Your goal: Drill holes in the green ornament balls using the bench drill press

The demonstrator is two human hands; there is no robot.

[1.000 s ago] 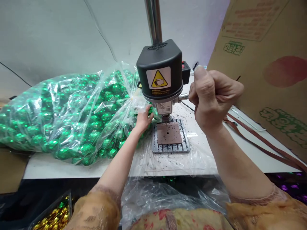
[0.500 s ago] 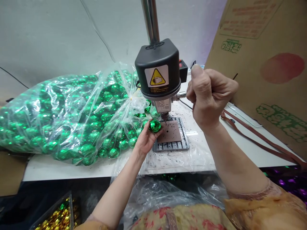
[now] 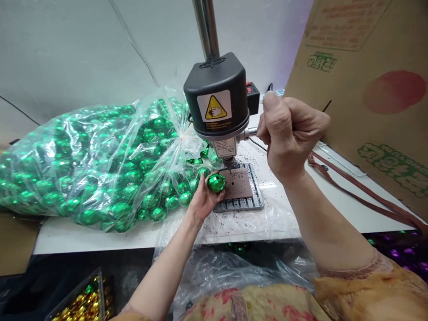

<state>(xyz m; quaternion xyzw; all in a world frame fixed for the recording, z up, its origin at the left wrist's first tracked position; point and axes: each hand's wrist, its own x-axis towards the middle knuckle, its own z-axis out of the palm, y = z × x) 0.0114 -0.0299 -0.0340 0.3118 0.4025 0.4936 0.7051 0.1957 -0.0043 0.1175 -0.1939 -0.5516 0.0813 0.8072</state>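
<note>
A shiny green faceted ball (image 3: 216,182) rests in my left hand (image 3: 203,199), held at the left side of the drill press base. My right hand (image 3: 292,133) is a fist around the feed lever (image 3: 251,132) of a small black drill press (image 3: 217,96); the grip end is hidden inside the fingers. Below the drill chuck (image 3: 228,161), a brown board (image 3: 240,189) with a dark hole lies on the grooved metal base (image 3: 257,203). The ball is left of the chuck, apart from it.
Left on the table stretches a clear plastic bag (image 3: 90,165) full of green balls, some spilling near its tied neck. A large carton (image 3: 368,116) stands at the right, a brown strap (image 3: 361,189) before it. Dark chips dot the white table (image 3: 100,238). Gold balls (image 3: 82,305) sit below left.
My left hand has turned slightly and the green ball has come a little lower, toward me. My right hand stays on the lever. The view has shifted slightly.
</note>
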